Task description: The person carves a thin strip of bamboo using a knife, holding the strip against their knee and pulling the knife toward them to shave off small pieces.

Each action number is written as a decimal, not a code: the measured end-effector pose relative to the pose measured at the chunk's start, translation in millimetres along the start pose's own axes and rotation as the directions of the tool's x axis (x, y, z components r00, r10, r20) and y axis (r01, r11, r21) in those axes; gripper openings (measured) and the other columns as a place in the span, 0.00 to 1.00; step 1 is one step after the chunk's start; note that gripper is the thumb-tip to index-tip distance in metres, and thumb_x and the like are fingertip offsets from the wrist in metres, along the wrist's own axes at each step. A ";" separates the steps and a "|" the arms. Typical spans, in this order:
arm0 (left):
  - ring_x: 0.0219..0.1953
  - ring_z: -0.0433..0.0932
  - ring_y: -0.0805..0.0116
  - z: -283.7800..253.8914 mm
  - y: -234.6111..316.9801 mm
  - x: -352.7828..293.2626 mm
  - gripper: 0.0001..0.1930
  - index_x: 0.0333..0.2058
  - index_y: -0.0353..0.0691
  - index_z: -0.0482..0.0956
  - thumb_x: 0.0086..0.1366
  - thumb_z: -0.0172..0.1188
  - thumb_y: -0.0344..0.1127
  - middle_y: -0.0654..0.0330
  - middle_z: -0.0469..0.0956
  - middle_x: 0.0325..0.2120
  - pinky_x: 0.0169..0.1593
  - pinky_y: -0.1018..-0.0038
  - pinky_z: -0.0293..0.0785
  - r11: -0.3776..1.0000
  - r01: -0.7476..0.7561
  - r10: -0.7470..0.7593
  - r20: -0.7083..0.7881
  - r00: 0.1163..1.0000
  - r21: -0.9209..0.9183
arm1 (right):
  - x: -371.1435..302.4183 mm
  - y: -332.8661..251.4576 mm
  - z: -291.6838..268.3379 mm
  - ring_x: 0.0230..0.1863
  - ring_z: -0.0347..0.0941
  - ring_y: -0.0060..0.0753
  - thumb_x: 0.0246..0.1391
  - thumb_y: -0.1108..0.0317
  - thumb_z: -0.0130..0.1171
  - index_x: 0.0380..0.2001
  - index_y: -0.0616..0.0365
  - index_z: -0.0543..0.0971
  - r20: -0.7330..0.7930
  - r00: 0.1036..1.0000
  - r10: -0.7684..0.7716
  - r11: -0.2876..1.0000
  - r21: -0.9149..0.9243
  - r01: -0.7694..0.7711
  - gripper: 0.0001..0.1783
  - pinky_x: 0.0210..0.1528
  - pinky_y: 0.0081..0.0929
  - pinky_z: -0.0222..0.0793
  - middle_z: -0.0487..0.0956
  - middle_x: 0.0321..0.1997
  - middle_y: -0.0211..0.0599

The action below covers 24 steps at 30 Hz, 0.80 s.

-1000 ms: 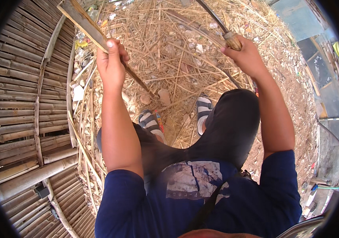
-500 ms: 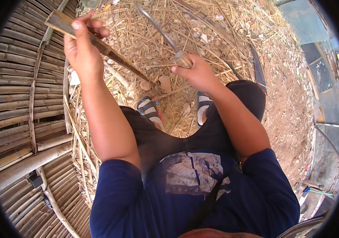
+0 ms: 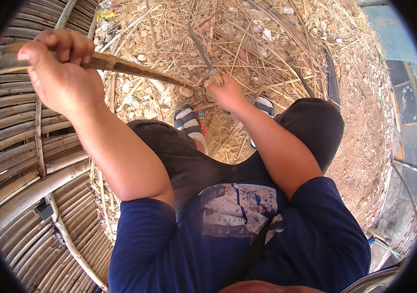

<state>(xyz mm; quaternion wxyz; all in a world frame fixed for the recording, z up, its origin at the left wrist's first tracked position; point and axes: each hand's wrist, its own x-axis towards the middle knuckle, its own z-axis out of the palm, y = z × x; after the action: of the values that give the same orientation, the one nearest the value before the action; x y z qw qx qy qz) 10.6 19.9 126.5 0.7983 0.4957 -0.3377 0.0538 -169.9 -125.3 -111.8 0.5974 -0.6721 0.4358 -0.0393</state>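
Observation:
My left hand [image 3: 64, 73], raised at the far left, is closed around a long split bamboo strip [image 3: 140, 70]. The strip slants down to the right, its thinner end near the straw-covered ground in front of my feet. In my right hand [image 3: 226, 94] is a long-bladed knife [image 3: 201, 49], gripped by its wooden handle. Its narrow blade points away from me and slightly left. The strip's lower end lies close to the knife handle; whether they touch I cannot tell.
Straw, chips and splinters [image 3: 247, 53] litter the ground ahead. A bamboo slat wall [image 3: 10, 127] rises along my left. A dark flat strip [image 3: 333, 75] lies beyond my right knee, with bare earth [image 3: 359, 161] beside it. Grey-blue panels [image 3: 396, 34] stand at the far right.
My left hand has moved left, and its fingers have closed around the bamboo strip, which now lies flatter. My right hand with the knife has shifted slightly left.

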 end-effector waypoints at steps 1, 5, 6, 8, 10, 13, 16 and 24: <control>0.20 0.58 0.72 3.0 -1.0 -1.1 0.29 0.30 0.39 0.69 0.69 0.56 0.63 0.64 0.60 0.19 0.25 0.72 0.56 1.000 0.000 0.001 -0.033 0.999 0.011 | 6.1 2.5 0.4 0.42 0.80 0.51 0.53 0.54 0.67 0.45 0.70 0.78 -0.002 0.999 -0.035 0.999 -0.015 0.035 0.27 0.46 0.41 0.73 0.82 0.39 0.54; 0.20 0.55 0.70 17.6 -4.2 -6.1 0.25 0.30 0.39 0.67 0.69 0.58 0.58 0.63 0.59 0.20 0.26 0.71 0.55 0.998 -0.028 0.035 -0.144 0.989 0.051 | 4.1 -6.5 0.5 0.41 0.81 0.49 0.53 0.55 0.67 0.45 0.69 0.79 0.012 0.993 -0.119 0.992 -0.040 0.120 0.26 0.44 0.41 0.73 0.83 0.38 0.53; 0.20 0.55 0.70 18.2 -4.8 -6.0 0.25 0.30 0.39 0.67 0.69 0.58 0.57 0.63 0.58 0.20 0.26 0.71 0.55 0.997 -0.042 0.052 -0.166 0.985 0.059 | 0.7 -10.9 -0.8 0.41 0.81 0.48 0.53 0.55 0.67 0.45 0.69 0.79 0.018 0.992 -0.127 0.991 -0.036 0.128 0.26 0.44 0.41 0.73 0.83 0.38 0.52; 0.20 0.55 0.70 17.8 -3.4 -6.3 0.25 0.30 0.38 0.67 0.69 0.58 0.57 0.63 0.59 0.19 0.26 0.71 0.54 0.996 -0.052 0.061 -0.136 0.989 0.066 | -1.5 -12.8 -2.2 0.40 0.81 0.48 0.53 0.56 0.67 0.46 0.68 0.79 0.034 0.992 -0.124 0.991 -0.055 0.126 0.26 0.44 0.40 0.74 0.83 0.37 0.52; 0.20 0.55 0.70 17.1 -0.4 -6.7 0.25 0.30 0.38 0.67 0.69 0.59 0.57 0.62 0.59 0.19 0.26 0.71 0.54 0.996 -0.062 0.070 -0.126 0.989 0.066 | -3.8 -14.3 -2.0 0.40 0.81 0.47 0.53 0.56 0.67 0.46 0.68 0.79 0.047 0.992 -0.115 0.991 -0.065 0.118 0.26 0.43 0.40 0.74 0.83 0.37 0.52; 0.20 0.56 0.70 20.6 0.2 -8.3 0.26 0.31 0.37 0.67 0.68 0.60 0.57 0.62 0.59 0.19 0.26 0.71 0.55 0.995 -0.073 0.083 -0.144 0.986 0.075 | -4.0 -14.0 -2.5 0.38 0.81 0.46 0.53 0.57 0.67 0.47 0.68 0.78 0.041 0.992 -0.116 0.990 -0.071 0.119 0.26 0.42 0.39 0.74 0.82 0.36 0.51; 0.20 0.57 0.70 22.4 -1.1 -8.5 0.26 0.31 0.37 0.67 0.69 0.59 0.57 0.61 0.60 0.19 0.26 0.71 0.55 0.989 -0.084 0.102 -0.153 0.983 0.120 | -4.6 -14.4 0.4 0.37 0.80 0.42 0.54 0.57 0.67 0.48 0.68 0.78 0.013 0.986 -0.168 0.979 -0.114 0.169 0.26 0.43 0.37 0.74 0.82 0.35 0.48; 0.20 0.57 0.70 15.6 -5.2 -9.2 0.25 0.33 0.37 0.66 0.72 0.55 0.56 0.59 0.62 0.20 0.25 0.70 0.56 0.982 -0.092 0.118 -0.162 0.980 0.163 | -23.3 -42.7 19.5 0.35 0.80 0.52 0.52 0.62 0.67 0.45 0.64 0.77 -0.114 0.846 -0.521 0.850 0.024 0.527 0.21 0.40 0.41 0.74 0.81 0.32 0.52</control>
<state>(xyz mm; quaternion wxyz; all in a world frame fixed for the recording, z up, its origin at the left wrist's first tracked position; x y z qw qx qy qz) -1.8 6.7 121.5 0.7795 0.5311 -0.2887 0.1641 -150.1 -99.6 -70.6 0.5589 -0.7459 0.2649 -0.2472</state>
